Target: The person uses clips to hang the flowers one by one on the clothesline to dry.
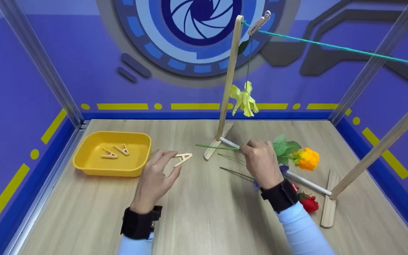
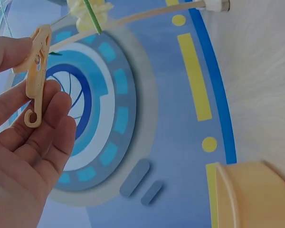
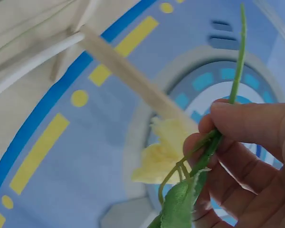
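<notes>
My left hand (image 1: 156, 177) pinches a small beige clothespin (image 1: 183, 159) between thumb and fingers, above the table and to the right of the yellow tray. In the left wrist view the clothespin (image 2: 37, 76) shows its hooked end pointing down. With thumb and fingertips my right hand (image 1: 261, 163) grips the green stem (image 3: 239, 61) of an orange-yellow rose (image 1: 307, 159), whose bloom points right. A pale yellow flower (image 1: 245, 100) hangs upside down from the teal line (image 1: 331, 46), held by a clothespin (image 1: 259, 23) near the left post.
The yellow tray (image 1: 112, 171) at left holds two clothespins (image 1: 115, 152). A wooden post stand (image 1: 229, 78) rises mid-table, a second post (image 1: 377, 148) at right, joined low by a white rod (image 1: 308, 182). A red rose (image 1: 309, 203) and dark stems (image 1: 237, 173) lie under my right arm.
</notes>
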Demonstrator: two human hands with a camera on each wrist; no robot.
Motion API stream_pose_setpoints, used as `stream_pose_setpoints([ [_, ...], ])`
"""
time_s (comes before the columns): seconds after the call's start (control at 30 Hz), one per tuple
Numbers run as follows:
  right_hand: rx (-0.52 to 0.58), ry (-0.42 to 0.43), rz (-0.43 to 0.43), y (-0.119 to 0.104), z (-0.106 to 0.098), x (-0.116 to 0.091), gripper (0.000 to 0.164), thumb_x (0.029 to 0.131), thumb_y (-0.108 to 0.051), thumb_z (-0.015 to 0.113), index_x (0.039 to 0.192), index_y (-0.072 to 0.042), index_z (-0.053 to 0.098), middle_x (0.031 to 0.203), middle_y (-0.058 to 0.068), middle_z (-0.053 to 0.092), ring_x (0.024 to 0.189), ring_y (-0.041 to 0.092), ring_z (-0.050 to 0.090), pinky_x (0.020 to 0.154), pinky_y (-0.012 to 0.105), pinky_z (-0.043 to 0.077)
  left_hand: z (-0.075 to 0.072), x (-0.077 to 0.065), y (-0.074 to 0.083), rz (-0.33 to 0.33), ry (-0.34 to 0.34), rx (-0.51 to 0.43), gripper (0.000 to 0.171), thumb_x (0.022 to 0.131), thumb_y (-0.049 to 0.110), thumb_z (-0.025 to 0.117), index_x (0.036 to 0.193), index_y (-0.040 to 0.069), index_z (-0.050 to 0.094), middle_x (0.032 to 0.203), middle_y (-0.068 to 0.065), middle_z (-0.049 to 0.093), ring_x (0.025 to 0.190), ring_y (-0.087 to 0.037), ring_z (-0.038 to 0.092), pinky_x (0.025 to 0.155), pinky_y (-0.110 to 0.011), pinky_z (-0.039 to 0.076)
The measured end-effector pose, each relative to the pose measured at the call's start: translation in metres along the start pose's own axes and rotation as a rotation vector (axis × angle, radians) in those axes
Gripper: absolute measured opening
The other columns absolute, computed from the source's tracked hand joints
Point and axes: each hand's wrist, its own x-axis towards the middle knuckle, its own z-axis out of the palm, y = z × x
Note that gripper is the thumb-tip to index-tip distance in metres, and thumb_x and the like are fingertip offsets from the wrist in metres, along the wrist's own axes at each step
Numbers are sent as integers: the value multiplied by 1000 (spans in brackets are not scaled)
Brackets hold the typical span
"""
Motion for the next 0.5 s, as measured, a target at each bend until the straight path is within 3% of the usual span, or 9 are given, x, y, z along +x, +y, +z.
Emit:
stream_pose_setpoints([
  [0.27, 61, 2, 54, -26, 2, -14, 15, 81, 10, 78, 82, -5, 77, 74, 7, 64, 63, 25, 59, 58, 33, 32, -7, 1, -3, -26, 13, 9, 37, 83, 8, 85, 117, 0, 74, 104, -9, 68, 95, -23, 64, 80, -39, 55],
  [0.5, 105, 0, 49, -47, 11, -26, 19, 76, 13, 77, 78, -6, 76, 70, 4, 57, 61, 22, 54, 57, 35, 40, -7, 1, -1, -28, 4, 34, 36, 83, 9, 86, 117, 3, 74, 105, -9, 68, 97, -23, 64, 81, -39, 55],
])
